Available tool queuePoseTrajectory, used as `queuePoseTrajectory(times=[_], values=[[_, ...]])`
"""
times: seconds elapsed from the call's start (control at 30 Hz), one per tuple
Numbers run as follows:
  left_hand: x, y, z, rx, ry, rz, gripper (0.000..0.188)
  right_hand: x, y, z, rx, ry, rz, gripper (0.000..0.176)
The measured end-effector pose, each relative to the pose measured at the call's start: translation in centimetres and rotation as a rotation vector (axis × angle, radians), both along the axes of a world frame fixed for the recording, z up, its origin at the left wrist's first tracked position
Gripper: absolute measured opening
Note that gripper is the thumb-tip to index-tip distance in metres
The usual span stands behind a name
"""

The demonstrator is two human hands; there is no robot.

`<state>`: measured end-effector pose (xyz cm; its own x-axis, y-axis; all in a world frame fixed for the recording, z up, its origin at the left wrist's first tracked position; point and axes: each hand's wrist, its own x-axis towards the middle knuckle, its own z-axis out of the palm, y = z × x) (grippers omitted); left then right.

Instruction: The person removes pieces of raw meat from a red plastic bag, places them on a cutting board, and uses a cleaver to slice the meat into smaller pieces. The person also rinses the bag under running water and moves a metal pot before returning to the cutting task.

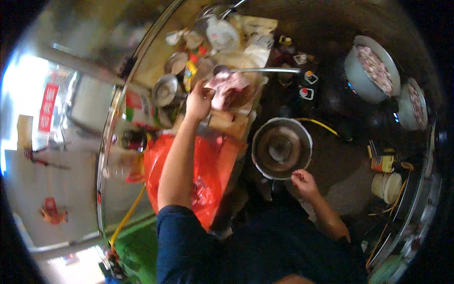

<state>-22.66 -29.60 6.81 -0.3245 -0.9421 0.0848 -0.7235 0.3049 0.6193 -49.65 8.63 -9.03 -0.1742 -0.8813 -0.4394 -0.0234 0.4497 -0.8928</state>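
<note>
My left hand [199,101] pinches the edge of a pale pink piece of raw meat [228,85] over the work table. Beneath the meat is a wide round vessel [253,96], partly covered by it. A long-handled metal ladle [269,70] lies across the vessel's far side. At the rim of a large round metal basin [282,122], my right hand [305,184] has its fingers curled against the near right edge. Closer to me on the table, a red plastic bag [209,159] spreads out with raw meat inside, partly behind my left forearm. A wooden board [227,120] sits between bag and vessel.
Metal bowls [165,90], a white plastic jug [221,33] and packets crowd the table's far left. Two large pots [367,76] filled with meat pieces stand at right. A white bucket [386,186] is nearer. A yellow hose [319,123] runs beside the basin.
</note>
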Motion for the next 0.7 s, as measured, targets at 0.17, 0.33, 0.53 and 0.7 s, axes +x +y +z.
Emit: queuePoseTrajectory(times=[0.17, 0.33, 0.53, 0.7], values=[[11.3, 15.3, 4.6, 0.094, 0.213, 0.122, 0.024, 2.1, -2.5, 0.5, 0.085, -0.124, 0.024, 0.018], [17.1, 26.4, -1.1, 0.367, -0.416, 0.433, 0.023, 5.2, -4.3, 0.6, 0.094, -0.079, 0.159, 0.018], [26.6, 26.1, -8.5, -0.063, -0.948, 0.241, 0.052, 12.9, -8.1, 5.8, -0.182, 0.167, 0.475, 0.03], [28.9, 19.1, -9.4, 0.368, -0.631, 0.414, 0.052, 20.7, -12.5, 12.5, -0.484, 0.326, 0.587, 0.04]])
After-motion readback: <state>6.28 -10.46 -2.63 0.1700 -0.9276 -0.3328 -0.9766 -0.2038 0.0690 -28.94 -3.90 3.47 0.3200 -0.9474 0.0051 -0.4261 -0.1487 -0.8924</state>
